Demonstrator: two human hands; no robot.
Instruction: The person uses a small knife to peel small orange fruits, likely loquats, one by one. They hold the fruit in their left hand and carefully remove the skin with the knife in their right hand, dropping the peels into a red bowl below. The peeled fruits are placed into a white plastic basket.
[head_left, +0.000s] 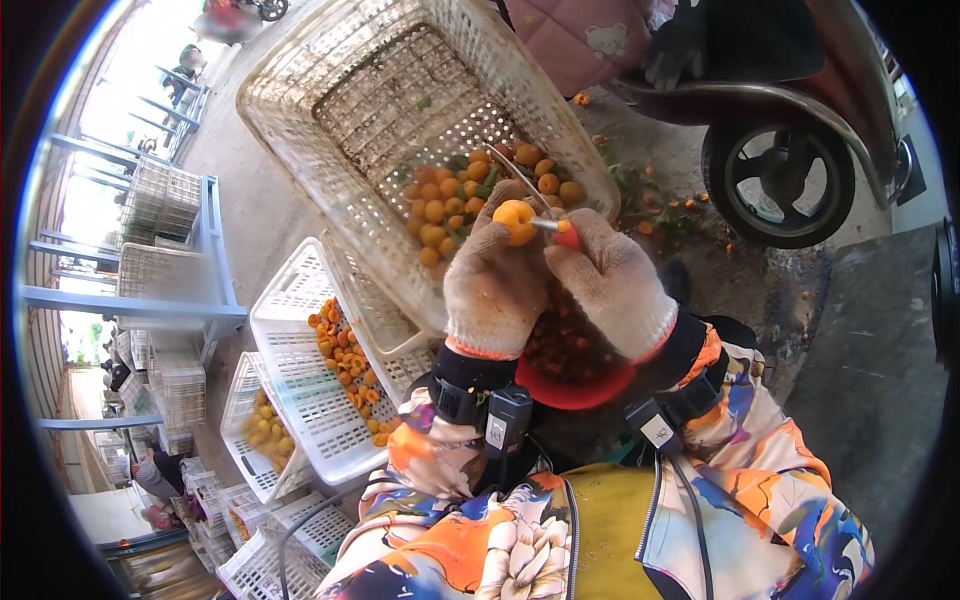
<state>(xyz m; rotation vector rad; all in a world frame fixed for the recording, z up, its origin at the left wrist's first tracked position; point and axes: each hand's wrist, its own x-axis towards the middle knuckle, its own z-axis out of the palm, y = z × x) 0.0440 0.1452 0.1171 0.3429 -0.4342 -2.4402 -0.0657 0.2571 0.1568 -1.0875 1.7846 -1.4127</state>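
Observation:
Between the gloved fingers of my left hand (495, 289) is a whole orange apricot (515, 223). My right hand (611, 281), also in a knit glove, grips the red handle of a knife (568, 234). Its thin metal blade points up and away, passing close beside the fruit; I cannot tell whether it touches. Beyond my hands, a large dirty white plastic crate (405, 97) tilts toward me, with many whole apricots (442, 217) and some green leaves in its lower corner. Below my hands is a red basin (574, 394) holding dark, blurred contents.
To the left stands a white crate (292, 360) of halved apricots (349, 356), beside a smaller crate with yellowish fruit (266, 431). A scooter's wheel (778, 184) stands at the right. Fruit scraps (652, 214) litter the ground. Stacked crates (161, 195) and people are farther left.

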